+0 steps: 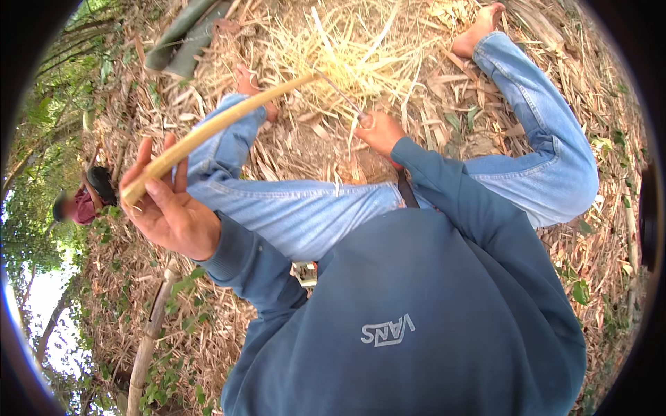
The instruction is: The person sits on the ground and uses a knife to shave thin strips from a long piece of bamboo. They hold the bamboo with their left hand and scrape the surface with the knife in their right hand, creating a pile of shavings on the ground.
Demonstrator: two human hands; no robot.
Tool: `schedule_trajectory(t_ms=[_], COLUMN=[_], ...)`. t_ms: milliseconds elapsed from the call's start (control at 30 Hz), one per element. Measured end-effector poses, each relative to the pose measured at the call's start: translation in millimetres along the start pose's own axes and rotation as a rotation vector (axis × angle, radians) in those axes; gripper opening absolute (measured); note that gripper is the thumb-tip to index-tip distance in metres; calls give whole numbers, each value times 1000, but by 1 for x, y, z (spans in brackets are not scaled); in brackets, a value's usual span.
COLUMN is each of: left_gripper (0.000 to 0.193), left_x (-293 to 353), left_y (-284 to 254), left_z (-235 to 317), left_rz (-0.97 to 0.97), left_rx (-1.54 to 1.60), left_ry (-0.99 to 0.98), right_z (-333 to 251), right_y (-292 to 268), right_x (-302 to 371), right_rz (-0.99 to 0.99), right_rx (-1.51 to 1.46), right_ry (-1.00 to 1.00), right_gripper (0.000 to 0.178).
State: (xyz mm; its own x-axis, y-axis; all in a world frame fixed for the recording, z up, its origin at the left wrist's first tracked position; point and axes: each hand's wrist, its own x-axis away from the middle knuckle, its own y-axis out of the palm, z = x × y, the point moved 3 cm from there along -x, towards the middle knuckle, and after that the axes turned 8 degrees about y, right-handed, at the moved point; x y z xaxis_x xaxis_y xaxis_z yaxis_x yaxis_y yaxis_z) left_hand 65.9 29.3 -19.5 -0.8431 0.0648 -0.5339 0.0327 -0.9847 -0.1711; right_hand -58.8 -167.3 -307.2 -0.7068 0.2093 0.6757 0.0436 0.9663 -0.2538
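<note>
A long, pale yellow bamboo strip (225, 123) slants up and away from my left hand (173, 218). Its near end rests between my thumb and fingers, some of which stretch out past it. My right hand (383, 134) is closed round the handle of a knife, largely hidden in my grip. The thin, dark knife blade (341, 93) points up and left, and its tip meets the far end of the strip; whether it presses in I cannot tell. Just beyond both lies a heap of thin, pale shavings (354, 59) on the ground.
My legs in blue jeans (305, 208) spread to either side of the work, feet bare. Dark green boots (184, 45) lie at the far left. A cut pole (149, 333) lies at the near left. Another person (84, 208) is at the left among foliage. Dry leaves cover the ground.
</note>
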Motion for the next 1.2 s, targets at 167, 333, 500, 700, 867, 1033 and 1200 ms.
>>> schedule_trajectory(t_ms=[167, 333, 500, 700, 867, 1033, 1200], left_gripper=[21, 21, 21, 21, 21, 21, 20], left_x=[-1, 3, 1, 1, 1, 2, 2], left_y=[5, 3, 0, -1, 3, 2, -1], left_z=[2, -5, -3, -3, -4, -1, -2], left_rz=[-43, -50, -122, -112, -95, -94, -77], left_rx=[59, 56, 48, -12, 13, -22, -26], left_ry=[22, 27, 45, 41, 50, 64, 60], right_z=[-48, 7, -3, 16, -6, 40, 8], right_y=[2, -1, 11, -3, -1, 3, -3], right_x=[35, -9, 3, -25, 1, -39, -13], right_rz=[-111, -15, 79, -61, 85, 31, 128], right_rx=[92, 32, 62, -24, 143, 183, 280], right_ry=[-208, 28, -223, 230, -149, 105, -119], right_gripper=[29, 28, 32, 28, 26, 28, 35])
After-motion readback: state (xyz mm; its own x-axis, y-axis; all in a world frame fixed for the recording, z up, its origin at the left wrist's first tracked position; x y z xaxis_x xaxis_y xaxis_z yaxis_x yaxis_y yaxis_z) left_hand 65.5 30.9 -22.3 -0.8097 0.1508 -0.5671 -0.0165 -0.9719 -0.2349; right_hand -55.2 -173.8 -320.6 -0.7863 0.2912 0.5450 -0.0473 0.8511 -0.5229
